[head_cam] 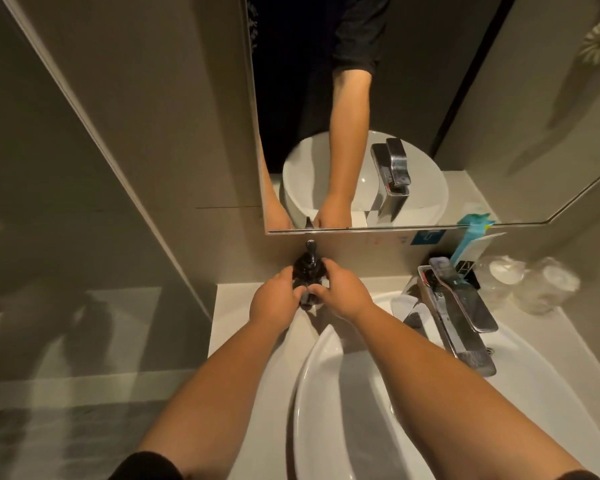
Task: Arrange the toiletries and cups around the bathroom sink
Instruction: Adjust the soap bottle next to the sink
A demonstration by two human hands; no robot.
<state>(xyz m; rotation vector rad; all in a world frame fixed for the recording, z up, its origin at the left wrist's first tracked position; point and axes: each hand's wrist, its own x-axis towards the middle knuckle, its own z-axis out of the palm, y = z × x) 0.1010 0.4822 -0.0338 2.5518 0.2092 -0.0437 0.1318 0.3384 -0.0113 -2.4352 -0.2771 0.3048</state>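
Gripping dark pump bottle (308,271) btwn both hands (309,296); upright.

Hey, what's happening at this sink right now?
A person stands at a white oval basin, both arms stretched forward. The left hand and the right hand both hold a dark pump dispenser bottle standing on the white counter below the wall mirror. To the right, past the chrome tap, sit two clear wrapped cups and a teal and white packet.
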